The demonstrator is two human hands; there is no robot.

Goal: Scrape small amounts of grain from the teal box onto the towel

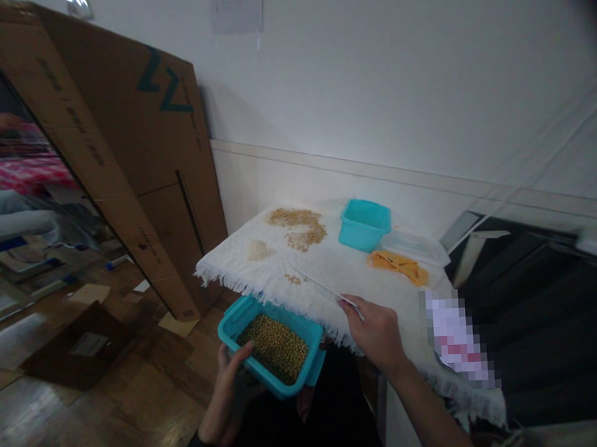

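My left hand [229,377] grips a teal plastic box [228,327] by its near left wall, thumb over the rim. Yellowish beans [277,344] mixed with smaller dark green ones lie inside it. The box is tilted just below the front edge of a table with a fringed white cloth [331,265]. My right hand [377,333] is closed around a thin white stick [324,289], whose far end is beside a few pale beans [292,278] on the cloth. Farther back lie a larger spread of pale beans [303,218] and a small off-white heap [258,249], its material unclear.
A second teal box [362,237] stands toward the back, with a clear lid [424,243] and a folded orange cloth [401,266] beside it. A tall cardboard box [124,139] rises at the left. Beyond it, another person's hand [0,124] shows.
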